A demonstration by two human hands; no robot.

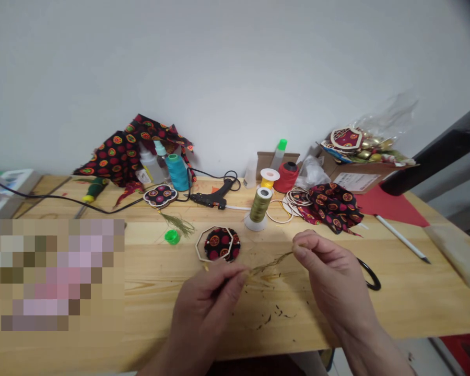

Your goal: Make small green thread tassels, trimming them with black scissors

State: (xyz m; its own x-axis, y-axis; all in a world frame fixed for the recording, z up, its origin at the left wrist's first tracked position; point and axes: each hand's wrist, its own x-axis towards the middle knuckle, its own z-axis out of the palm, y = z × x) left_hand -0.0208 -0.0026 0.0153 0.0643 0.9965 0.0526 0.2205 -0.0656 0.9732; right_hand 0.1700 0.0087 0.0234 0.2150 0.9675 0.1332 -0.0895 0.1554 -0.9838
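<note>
A thin bunch of olive-green thread [273,262] stretches between my two hands above the wooden table. My left hand [213,297] pinches its left end, and my right hand [327,269] pinches the other end between thumb and forefinger. Just beyond my left hand lie a round piece of black patterned fabric [223,244] and a pale octagonal wooden frame [199,247] overlapping it. An olive thread spool [260,206] stands upright behind the thread. Partly hidden by my right hand is a black curved handle [372,277], perhaps of scissors.
A black glue gun [213,199] with its cable lies at the back. Near it are a turquoise thread cone [178,173], a flower-shaped ornament [160,196] with a tassel and a green cap [172,237]. A cardboard box [350,178] and a white pencil [401,237] are at right.
</note>
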